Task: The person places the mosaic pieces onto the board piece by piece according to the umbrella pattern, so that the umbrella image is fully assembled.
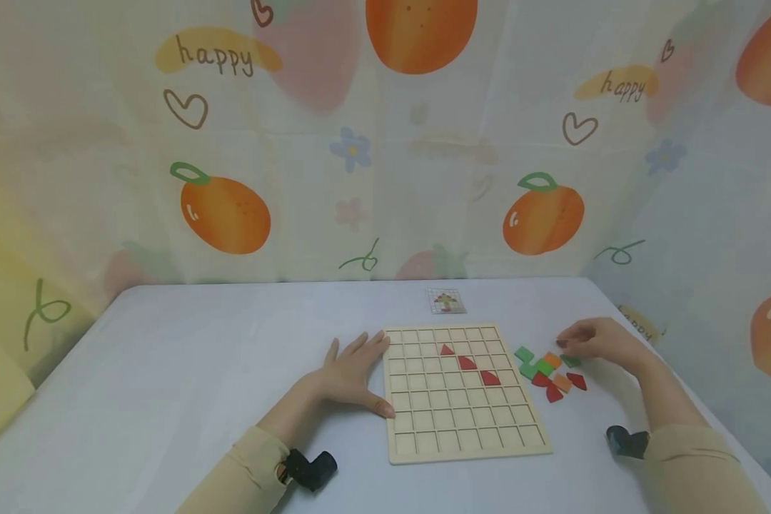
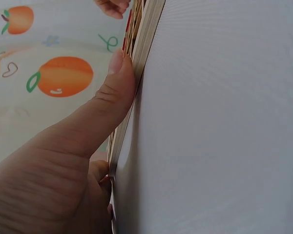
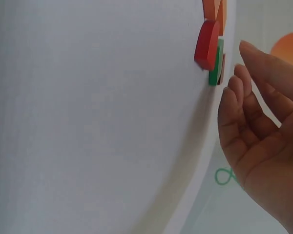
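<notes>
A square wooden grid board [image 1: 424, 422] lies on the table, with a red triangle piece [image 1: 447, 350] and two rounded red pieces [image 1: 466, 363] set diagonally in its cells. My left hand [image 1: 355, 375] rests against the board's left edge, fingers spread and thumb touching the near part of that edge. To the right of the board, my right hand [image 1: 604, 344] hovers at the far right side of a loose group of pieces, fingers loosely bent and nothing visible between them. Nearest it are a green piece [image 1: 570, 360] and a red piece [image 3: 207, 45].
Several green, orange and red pieces, among them an orange square [image 1: 562, 383], lie loose beside the board's right edge. Behind the board is a small picture card [image 1: 446, 301] showing a tree-like pattern on a grid. A printed curtain [image 1: 411, 164] hangs behind the white table [image 1: 186, 385].
</notes>
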`<state>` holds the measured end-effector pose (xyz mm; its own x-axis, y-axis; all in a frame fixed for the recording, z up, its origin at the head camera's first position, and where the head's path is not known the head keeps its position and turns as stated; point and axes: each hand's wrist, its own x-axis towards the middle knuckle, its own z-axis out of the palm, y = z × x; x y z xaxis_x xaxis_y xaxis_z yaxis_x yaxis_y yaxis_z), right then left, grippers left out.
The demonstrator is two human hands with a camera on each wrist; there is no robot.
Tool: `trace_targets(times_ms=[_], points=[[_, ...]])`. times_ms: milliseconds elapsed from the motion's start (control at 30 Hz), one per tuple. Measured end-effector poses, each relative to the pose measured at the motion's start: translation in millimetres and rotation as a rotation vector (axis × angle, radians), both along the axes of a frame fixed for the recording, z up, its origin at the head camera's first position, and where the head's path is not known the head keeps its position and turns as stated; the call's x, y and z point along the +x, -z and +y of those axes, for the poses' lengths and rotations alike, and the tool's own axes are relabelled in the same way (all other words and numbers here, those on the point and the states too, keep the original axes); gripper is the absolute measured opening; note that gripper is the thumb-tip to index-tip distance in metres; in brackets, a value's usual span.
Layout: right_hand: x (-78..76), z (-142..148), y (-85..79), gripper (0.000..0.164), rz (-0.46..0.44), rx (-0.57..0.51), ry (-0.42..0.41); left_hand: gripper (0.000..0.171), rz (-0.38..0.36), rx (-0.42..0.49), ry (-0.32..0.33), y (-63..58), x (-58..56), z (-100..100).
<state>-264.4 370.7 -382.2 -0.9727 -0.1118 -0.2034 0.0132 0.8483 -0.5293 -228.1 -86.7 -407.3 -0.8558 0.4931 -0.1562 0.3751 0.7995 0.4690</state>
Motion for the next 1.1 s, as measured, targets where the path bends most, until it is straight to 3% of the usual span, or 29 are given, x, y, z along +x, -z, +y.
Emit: trace_targets(times_ms=[567,1100], points=[[8.8,12.8,3.5,0.038,-0.066,0.018,0.003,0.122,-0.004,0.008,-0.012,0.5,0.1,-1.2],[7.8,11.7,8.2,0.03,-0.045,0.014,0.016,0.121,-0.021,0.023,-0.009,-1.8,-0.4,-1.7]])
